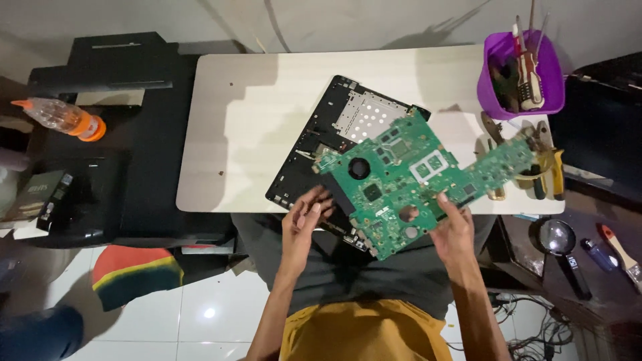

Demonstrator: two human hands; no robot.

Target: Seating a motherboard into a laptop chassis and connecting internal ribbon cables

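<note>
A large green circuit board [401, 177] is lifted and tilted above a black laptop base [314, 147] that lies on a pale table [247, 127]. My right hand [453, 230] grips the board's near right edge, thumb on top. My left hand [304, 217] touches the board's near left edge with fingers apart, above the black base. The board's long right arm reaches toward the tools at the table's right side.
A purple tub [521, 73] of screwdrivers stands at the table's far right corner, pliers [545, 170] beside it. A magnifying glass [558, 241] and brush [618, 247] lie on a dark surface at right. A black printer [114, 134] and a plastic bottle [63, 117] are at left.
</note>
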